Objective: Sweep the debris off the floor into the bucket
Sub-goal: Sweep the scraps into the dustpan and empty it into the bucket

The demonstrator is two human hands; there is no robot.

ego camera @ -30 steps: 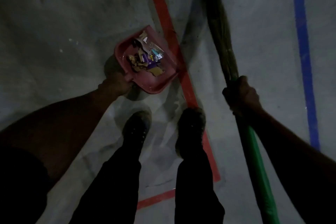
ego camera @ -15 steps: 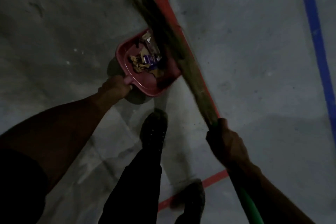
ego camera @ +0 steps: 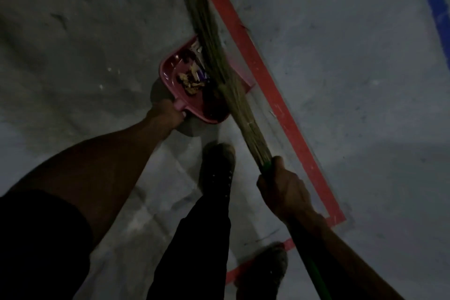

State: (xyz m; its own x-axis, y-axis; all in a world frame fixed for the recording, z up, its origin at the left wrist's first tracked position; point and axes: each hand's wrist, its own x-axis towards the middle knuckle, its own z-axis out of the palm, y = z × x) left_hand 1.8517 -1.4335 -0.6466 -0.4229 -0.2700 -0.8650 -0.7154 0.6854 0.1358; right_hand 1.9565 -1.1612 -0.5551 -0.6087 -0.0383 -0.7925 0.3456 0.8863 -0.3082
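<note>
The broom (ego camera: 219,56) has been swung across from the right, where it stood upright a second ago, and is now laid slantwise over the right side of the dustpan (ego camera: 194,85); half a second ago its head was further left and blurred with motion. The pan itself has hardly shifted. From this it is judged that the debris (ego camera: 192,75) has already been gathered and is being held down, or the last of it brushed in, before it is carried off. No bucket is seen, so tipping out is yet to be done.

The pan's short handle is gripped by the left hand (ego camera: 168,114), fingers curled round it. The broom is gripped by the right hand (ego camera: 285,187), closed just where the straw bundle meets the green handle (ego camera: 314,270).

The pan is of pink plastic, smooth and glossy, shallow, with rounded corners and a raised rim. The broom head is a long, narrow bundle of dry, stiff, straw-coloured fibres, loosely spread at the far end. The debris is a small heap of crumpled wrappers and torn brownish scraps, lying in the pan's middle. The floor (ego camera: 341,80) is grey concrete, dull and mottled, marked with red tape (ego camera: 267,80) and a blue line (ego camera: 435,7).
</note>
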